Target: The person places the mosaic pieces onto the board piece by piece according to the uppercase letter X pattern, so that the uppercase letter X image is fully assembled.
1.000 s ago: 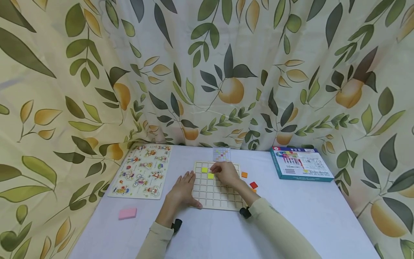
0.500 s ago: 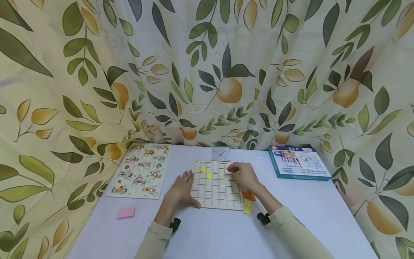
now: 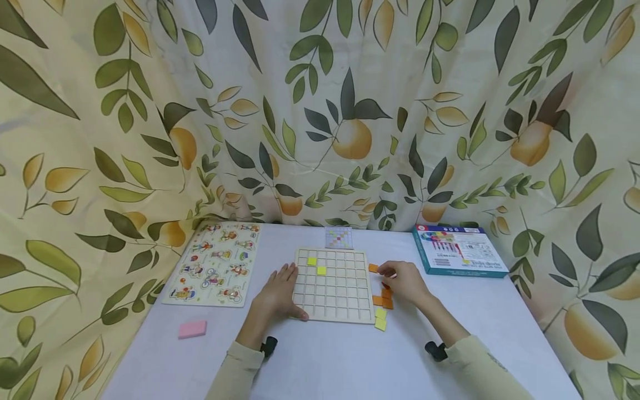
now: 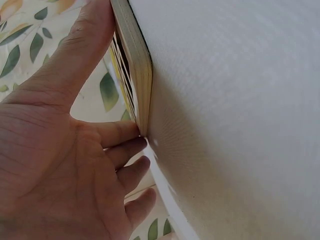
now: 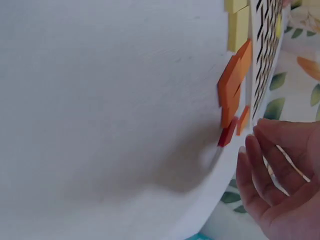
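A wooden grid board (image 3: 332,294) lies on the table, with two yellow tiles set in its upper left cells, a tile (image 3: 312,261) and another tile (image 3: 321,271) diagonally below it. My left hand (image 3: 276,293) rests at the board's near left corner, thumb on the front edge and outstretched fingers along the left side. Right of the board, my right hand (image 3: 404,282) hovers over loose tiles, fingers loosely bent and holding nothing. Beneath or beside it are several orange tiles (image 3: 387,303), a lone orange tile (image 3: 373,268) and a red tile (image 5: 228,132), the red one hidden in the head view.
Loose yellow tiles (image 3: 380,319) lie by the board's near right corner. Behind the board is a small pattern card (image 3: 339,238). A picture board (image 3: 215,265) and a pink block (image 3: 192,329) are on the left. A teal-edged box (image 3: 460,253) stands back right.
My right hand has moved right, from above the yellow tiles on the board to the loose tiles beside it. My left hand stays at the board's corner.
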